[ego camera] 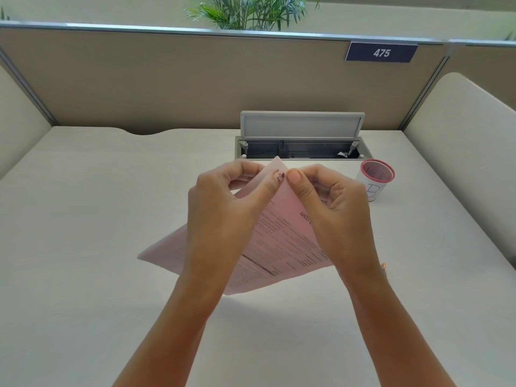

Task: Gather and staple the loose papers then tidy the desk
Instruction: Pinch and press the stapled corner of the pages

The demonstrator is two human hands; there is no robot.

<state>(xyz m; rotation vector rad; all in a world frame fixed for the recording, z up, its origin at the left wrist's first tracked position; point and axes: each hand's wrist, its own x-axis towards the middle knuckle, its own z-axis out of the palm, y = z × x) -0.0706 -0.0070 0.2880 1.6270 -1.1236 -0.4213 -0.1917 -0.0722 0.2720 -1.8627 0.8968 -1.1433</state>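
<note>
Grip: our left hand (223, 208) and right hand (332, 208) both pinch the top corner of the pink papers (279, 247), thumbs in front and fingers curled behind.
Papers: printed sheets, held tilted above the middle of the desk (83, 247), fanning out below our wrists.
Surface: pale matte desk top with cream side panels.
Room: tan partition (167, 79) at the back with a metal rail, a dark plate (381, 53) reading 475, and a green plant (248, 12) beyond.
Cable box (301, 152): sunk into the desk just behind the papers, lid (302, 125) raised, dark plug and wiring inside.
Mesh cup (377, 177): pink-rimmed with a white handwritten label, beside our right hand; we cannot tell its contents.
</note>
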